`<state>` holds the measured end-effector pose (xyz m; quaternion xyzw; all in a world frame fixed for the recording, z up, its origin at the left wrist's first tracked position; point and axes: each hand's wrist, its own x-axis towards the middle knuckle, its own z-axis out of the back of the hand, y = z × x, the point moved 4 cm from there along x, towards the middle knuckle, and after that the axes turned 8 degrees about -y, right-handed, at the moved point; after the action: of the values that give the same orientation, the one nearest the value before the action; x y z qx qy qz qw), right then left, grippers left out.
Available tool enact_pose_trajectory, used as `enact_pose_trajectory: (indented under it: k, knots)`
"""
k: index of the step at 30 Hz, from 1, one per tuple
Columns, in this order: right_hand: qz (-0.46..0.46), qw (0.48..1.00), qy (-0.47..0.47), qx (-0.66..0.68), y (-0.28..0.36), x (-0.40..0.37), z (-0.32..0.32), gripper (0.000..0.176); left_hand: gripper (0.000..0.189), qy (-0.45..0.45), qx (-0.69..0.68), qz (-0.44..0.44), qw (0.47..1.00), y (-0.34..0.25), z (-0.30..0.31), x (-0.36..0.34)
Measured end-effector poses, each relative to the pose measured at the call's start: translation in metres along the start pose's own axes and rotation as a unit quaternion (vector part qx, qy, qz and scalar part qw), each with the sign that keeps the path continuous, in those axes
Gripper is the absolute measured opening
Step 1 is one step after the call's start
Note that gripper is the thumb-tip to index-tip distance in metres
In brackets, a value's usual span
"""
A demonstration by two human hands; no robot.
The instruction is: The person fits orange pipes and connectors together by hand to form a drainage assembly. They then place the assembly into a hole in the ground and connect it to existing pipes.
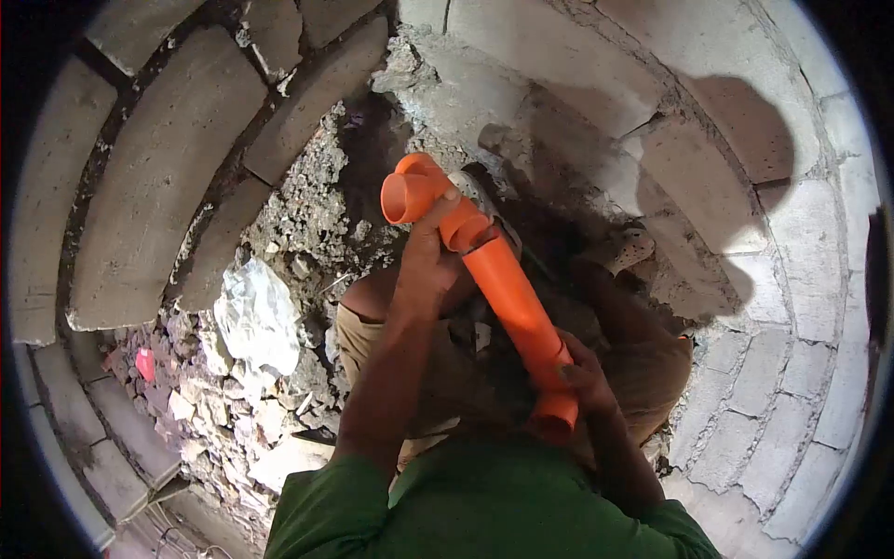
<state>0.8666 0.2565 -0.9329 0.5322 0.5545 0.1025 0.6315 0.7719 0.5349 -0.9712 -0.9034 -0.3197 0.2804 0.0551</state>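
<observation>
An orange plastic pipe [515,296] slants across in front of my lap. At its upper end is a branched orange pipe fitting [405,197] with a round open mouth facing left. My left hand [434,244] is closed around this fitting, thumb along its side. A dark gap shows at the joint between fitting and pipe. Near the lower end, my right hand [587,374] is wrapped around the pipe, just above a short bent orange end piece [555,415]. The palms and some fingers are hidden behind the plastic.
Block walls [168,177] curve around on both sides. Rubble [307,200] covers the ground at left, with a crumpled clear plastic bag [258,317] and a small red scrap [145,364] on it. A perforated shoe [633,248] shows beyond my right knee.
</observation>
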Motion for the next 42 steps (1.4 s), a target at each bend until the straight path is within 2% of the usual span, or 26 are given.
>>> enact_pose_trajectory:
  k: [3,5,7,8,10,14,20,22,24,27,32,34,35,37,39,40,41,42]
  knots:
    - [0.020,1.000,0.003,-0.004,0.009,-0.006,-0.006,0.080,0.036,-0.038,-0.003,-0.033,0.999,0.005,-0.011,-0.015]
    - [0.019,1.000,0.008,-0.005,0.012,-0.007,-0.008,0.079,0.035,-0.020,0.019,-0.038,0.999,0.001,-0.019,-0.027]
    - [0.080,0.992,-0.031,-0.092,0.012,-0.007,-0.004,0.075,0.035,-0.002,0.040,-0.043,0.998,0.002,-0.020,-0.033]
    - [0.079,0.992,-0.031,-0.092,0.012,-0.009,-0.004,0.075,0.035,-0.002,0.049,-0.060,0.997,0.002,-0.020,-0.036]
    - [0.124,0.967,-0.054,-0.218,0.019,-0.014,-0.008,0.074,0.035,-0.001,0.057,-0.078,0.995,0.002,-0.018,-0.038]
    - [0.143,0.952,-0.066,-0.263,0.034,-0.030,-0.031,0.072,0.039,-0.008,0.073,-0.115,0.991,-0.001,-0.015,-0.041]
    - [0.092,0.987,-0.047,-0.120,0.016,-0.036,-0.040,0.074,0.038,0.017,0.066,-0.126,0.990,-0.009,-0.026,-0.049]
    - [0.025,0.999,-0.023,-0.030,0.011,-0.040,-0.046,0.072,0.037,0.014,0.079,-0.144,0.986,-0.009,-0.027,-0.049]
    - [0.019,0.999,-0.032,-0.040,0.004,-0.040,-0.044,0.071,0.033,-0.020,0.134,-0.228,0.964,-0.012,-0.026,-0.052]
    - [0.018,0.997,-0.041,-0.056,0.002,-0.041,-0.046,0.068,0.031,-0.027,0.134,-0.190,0.972,-0.012,-0.018,-0.052]
    - [0.033,0.999,-0.024,-0.029,0.004,-0.044,-0.061,0.065,0.028,-0.048,0.166,-0.197,0.965,-0.009,-0.015,-0.050]
    - [-0.043,0.997,-0.056,-0.036,0.000,-0.051,-0.062,0.064,0.027,-0.055,0.190,-0.194,0.961,0.000,-0.012,-0.052]
    - [-0.047,0.996,-0.061,-0.036,-0.003,-0.053,-0.063,0.064,0.027,-0.041,0.196,-0.185,0.962,0.004,-0.010,-0.052]
    - [-0.040,0.997,0.000,0.073,-0.012,-0.050,-0.064,0.063,0.027,-0.027,0.200,-0.174,0.964,0.009,-0.001,-0.048]
    - [-0.062,0.994,0.010,0.095,-0.026,-0.045,-0.054,0.064,0.022,0.116,0.403,-0.247,0.873,0.014,0.004,-0.048]
    - [-0.080,0.990,0.024,0.117,-0.029,-0.044,-0.052,0.064,0.022,0.117,0.404,-0.245,0.874,0.014,0.009,-0.043]
    - [-0.079,0.990,0.022,0.118,-0.026,-0.046,-0.050,0.064,0.030,0.119,0.243,-0.143,0.952,0.017,0.016,-0.032]
    - [-0.131,0.972,0.045,0.191,-0.021,-0.049,-0.052,0.067,0.038,0.116,0.073,-0.036,0.990,0.018,0.020,-0.025]
